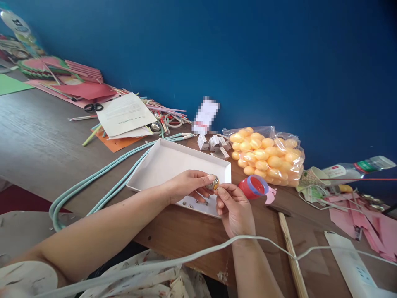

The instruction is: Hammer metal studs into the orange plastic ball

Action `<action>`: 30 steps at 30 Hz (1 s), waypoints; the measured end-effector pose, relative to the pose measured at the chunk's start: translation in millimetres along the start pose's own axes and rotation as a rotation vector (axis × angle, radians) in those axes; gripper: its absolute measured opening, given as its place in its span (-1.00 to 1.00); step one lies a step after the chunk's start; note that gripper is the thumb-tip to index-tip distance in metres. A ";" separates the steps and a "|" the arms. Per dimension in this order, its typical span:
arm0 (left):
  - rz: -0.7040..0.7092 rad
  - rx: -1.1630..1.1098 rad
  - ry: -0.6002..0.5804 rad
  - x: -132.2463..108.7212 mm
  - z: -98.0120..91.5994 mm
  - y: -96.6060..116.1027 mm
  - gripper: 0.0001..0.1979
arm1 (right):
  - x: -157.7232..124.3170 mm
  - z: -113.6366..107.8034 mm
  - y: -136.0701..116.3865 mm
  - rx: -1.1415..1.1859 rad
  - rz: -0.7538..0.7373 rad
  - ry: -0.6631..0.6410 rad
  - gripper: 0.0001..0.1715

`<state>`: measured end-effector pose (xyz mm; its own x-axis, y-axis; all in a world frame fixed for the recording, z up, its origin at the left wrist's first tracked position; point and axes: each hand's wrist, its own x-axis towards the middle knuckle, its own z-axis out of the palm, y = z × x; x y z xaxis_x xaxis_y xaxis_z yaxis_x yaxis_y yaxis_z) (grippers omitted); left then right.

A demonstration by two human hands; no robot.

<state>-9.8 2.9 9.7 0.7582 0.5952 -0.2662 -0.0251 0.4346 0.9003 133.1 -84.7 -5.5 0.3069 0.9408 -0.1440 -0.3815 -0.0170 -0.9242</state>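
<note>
Above the right end of a shallow white box [176, 163], my left hand [194, 184] holds a small shiny silver and gold round piece [212, 182] between thumb and fingers. My right hand [231, 203] is pinched at the right side of that piece; whatever lies between its fingertips is too small to make out. Several tiny metal balls [197, 201] lie in the box below my left hand. Just right of my hands is a red cup with a blue rim [253, 187].
Behind the box are small grey and white pieces [214, 142] and a clear bag of yellow-orange balls [266, 155]. Pale green tubes [108, 165] curve along the left. A white cable [217, 247] crosses over my right forearm. A wooden stick [291, 254] and power strip [353, 265] lie right.
</note>
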 end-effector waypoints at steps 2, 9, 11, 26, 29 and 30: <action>0.004 0.031 0.005 -0.1 0.0 -0.1 -0.54 | 0.1 -0.6 -0.5 0.019 0.012 -0.010 -0.86; 0.005 0.077 -0.002 -2.5 1.6 2.7 -0.56 | 0.9 -2.4 -0.2 0.052 0.034 -0.035 -0.86; 0.006 0.081 -0.003 -3.6 2.2 3.9 -0.57 | 1.4 -2.0 -0.4 0.053 0.040 -0.039 -0.86; 0.003 0.080 0.034 -4.8 3.6 6.7 -0.52 | -1.4 -1.1 -3.8 -0.016 0.015 -0.005 -0.83; 0.003 0.088 0.045 -5.4 4.0 7.9 -0.50 | -1.6 -1.3 -4.7 -0.033 0.009 -0.002 -0.83; 0.002 0.089 0.045 -5.6 4.1 8.2 -0.49 | -1.5 -1.6 -4.5 -0.037 0.006 -0.005 -0.83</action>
<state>-11.6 0.4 20.0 0.7281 0.6265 -0.2781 0.0335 0.3727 0.9273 135.8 -86.6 -1.6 0.3004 0.9422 -0.1485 -0.3507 -0.0357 -0.9358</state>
